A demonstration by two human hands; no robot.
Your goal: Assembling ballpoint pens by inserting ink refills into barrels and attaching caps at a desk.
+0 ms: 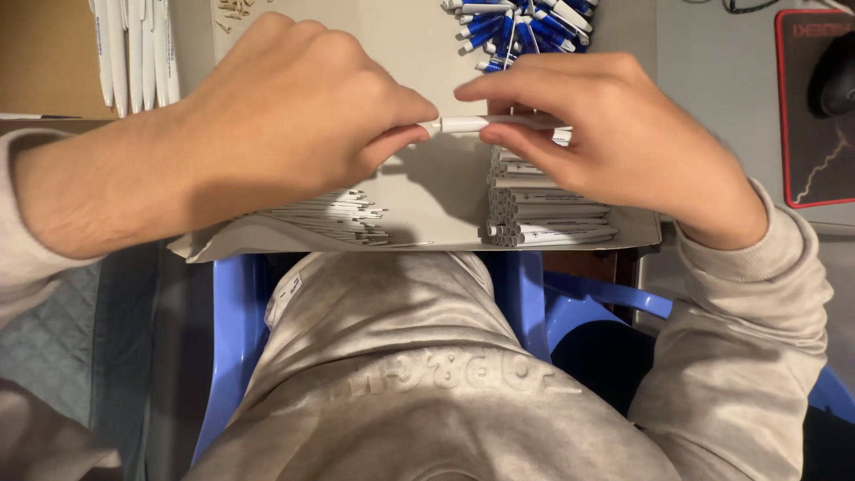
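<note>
Held between both hands, over the grey board [419,53]: one white pen barrel [463,124], lying level. Left hand [285,116] closed, thumb and forefinger pinched on the barrel's left end; right hand [606,134] closed on its right part, fingertips over and under. Judged mid-assembly, this barrel not yet finished. Beneath the right hand, stacked white barrels [543,209], many left. Under the left hand, a fan of thin refills [343,218]. Beyond the right hand, a heap of blue-and-white pens [521,27], seemingly done. Beyond the left wrist, a row of white pens [134,49]. Share finished: hard to tell.
</note>
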